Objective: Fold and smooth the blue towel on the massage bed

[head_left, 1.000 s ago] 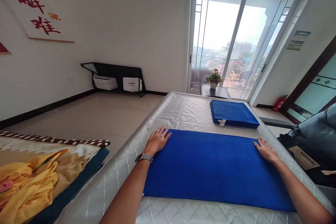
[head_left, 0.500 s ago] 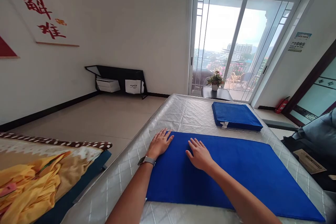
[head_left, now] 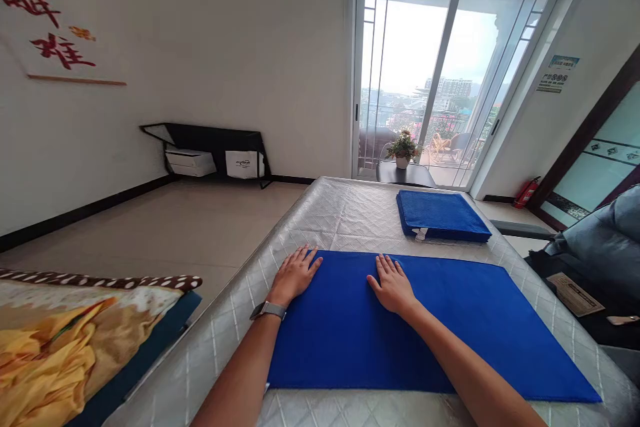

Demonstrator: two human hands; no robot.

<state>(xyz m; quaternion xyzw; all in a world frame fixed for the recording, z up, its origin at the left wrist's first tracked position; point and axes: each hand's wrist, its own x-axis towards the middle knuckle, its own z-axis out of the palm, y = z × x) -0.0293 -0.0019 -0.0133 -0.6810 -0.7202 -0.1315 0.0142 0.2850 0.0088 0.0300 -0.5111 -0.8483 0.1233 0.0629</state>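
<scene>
A large blue towel lies spread flat on a silver quilted mattress. My left hand rests flat and open on the towel's far left corner, a watch on its wrist. My right hand lies flat, fingers spread, on the towel near its far edge, a little right of the left hand. Neither hand holds anything. A second blue towel, folded, sits farther back on the right of the mattress.
A yellow and brown patterned bedding pile lies at the lower left. A small round table with a potted plant stands before the glass balcony door. A dark sofa is at the right, a black shelf against the far wall.
My right hand slid from the towel's far right corner to its middle near the left hand, then a little rightward. The left hand stayed on its corner.
</scene>
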